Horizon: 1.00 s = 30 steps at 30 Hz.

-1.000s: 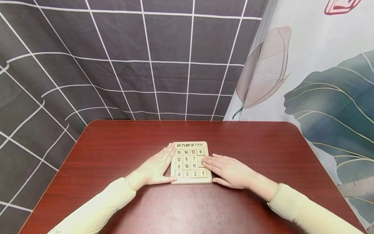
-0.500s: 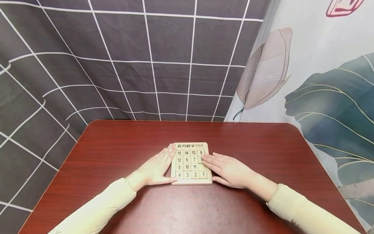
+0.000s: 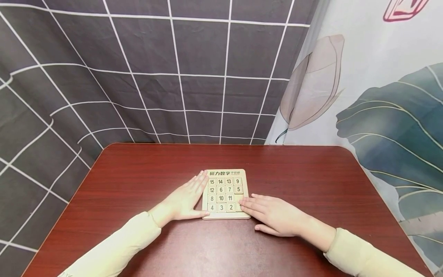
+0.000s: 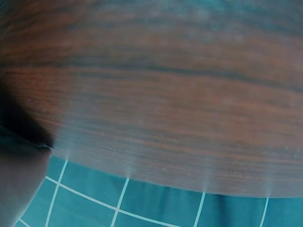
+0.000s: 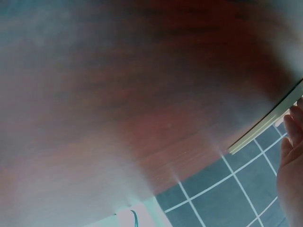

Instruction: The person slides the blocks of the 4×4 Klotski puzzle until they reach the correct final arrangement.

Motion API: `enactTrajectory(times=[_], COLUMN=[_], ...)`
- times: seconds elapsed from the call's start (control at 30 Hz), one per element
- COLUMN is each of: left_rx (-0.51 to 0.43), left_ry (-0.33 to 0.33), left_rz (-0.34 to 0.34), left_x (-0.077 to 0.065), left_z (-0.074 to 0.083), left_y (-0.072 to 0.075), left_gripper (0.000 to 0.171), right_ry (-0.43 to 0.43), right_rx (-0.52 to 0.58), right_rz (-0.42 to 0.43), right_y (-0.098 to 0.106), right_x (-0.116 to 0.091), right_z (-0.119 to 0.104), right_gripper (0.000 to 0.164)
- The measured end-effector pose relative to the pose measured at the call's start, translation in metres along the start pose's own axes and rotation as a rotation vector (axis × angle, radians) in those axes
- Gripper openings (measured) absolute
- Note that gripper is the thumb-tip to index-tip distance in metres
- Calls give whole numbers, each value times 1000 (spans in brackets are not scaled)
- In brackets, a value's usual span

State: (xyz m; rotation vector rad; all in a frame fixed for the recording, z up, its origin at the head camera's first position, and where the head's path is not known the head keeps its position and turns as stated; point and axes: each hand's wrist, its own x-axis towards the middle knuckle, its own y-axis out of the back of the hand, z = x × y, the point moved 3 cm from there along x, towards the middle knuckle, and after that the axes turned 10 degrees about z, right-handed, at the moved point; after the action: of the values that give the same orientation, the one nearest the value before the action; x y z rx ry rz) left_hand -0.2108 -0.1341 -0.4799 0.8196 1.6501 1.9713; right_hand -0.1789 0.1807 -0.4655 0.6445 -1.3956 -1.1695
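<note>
A pale sliding number puzzle (image 3: 226,216) lies flat on the table, its numbered tiles in rows under a printed heading. Along its left side my left hand (image 3: 183,197) rests, fingers straight at the upper corner and thumb at the lower one. The fingertips of my right hand (image 3: 277,214) press on the bottom-right tile, covering its number. Directly above that tile is a vacant slot (image 3: 238,197), and above the slot sits the 5 tile (image 3: 238,189). In the right wrist view, the puzzle's edge (image 5: 265,124) shows beside the right hand's fingers.
The reddish-brown wooden table (image 3: 138,165) has rounded far corners. Behind it hangs a dark curtain (image 3: 200,92) with white grid lines. A pale curtain (image 3: 311,115) with leaf prints hangs at the right.
The 5 tile has slid up into the second row, leaving the slot below vacant. My right hand has then moved down to the bottom-right tile. The left hand has stayed still.
</note>
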Motion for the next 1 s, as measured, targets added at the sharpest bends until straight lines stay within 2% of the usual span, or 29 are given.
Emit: enactTrajectory(times=[0.5,0.83,1.0], left_rx=[-8,-17,-7], left_ry=[7,-1,9], left_rz=[-10,1,-6], left_x=[0,-1,-1], left_z=[0,0,-1], left_y=[0,0,-1], left_gripper=[111,110,110], right_ry=[-54,33,37], right_rx=[-2,18,6], right_rz=[7,14,-13], right_y=[-7,-8,-10], right_x=[9,17,19], right_z=[14,-4,-7], right_gripper=[59,64,64])
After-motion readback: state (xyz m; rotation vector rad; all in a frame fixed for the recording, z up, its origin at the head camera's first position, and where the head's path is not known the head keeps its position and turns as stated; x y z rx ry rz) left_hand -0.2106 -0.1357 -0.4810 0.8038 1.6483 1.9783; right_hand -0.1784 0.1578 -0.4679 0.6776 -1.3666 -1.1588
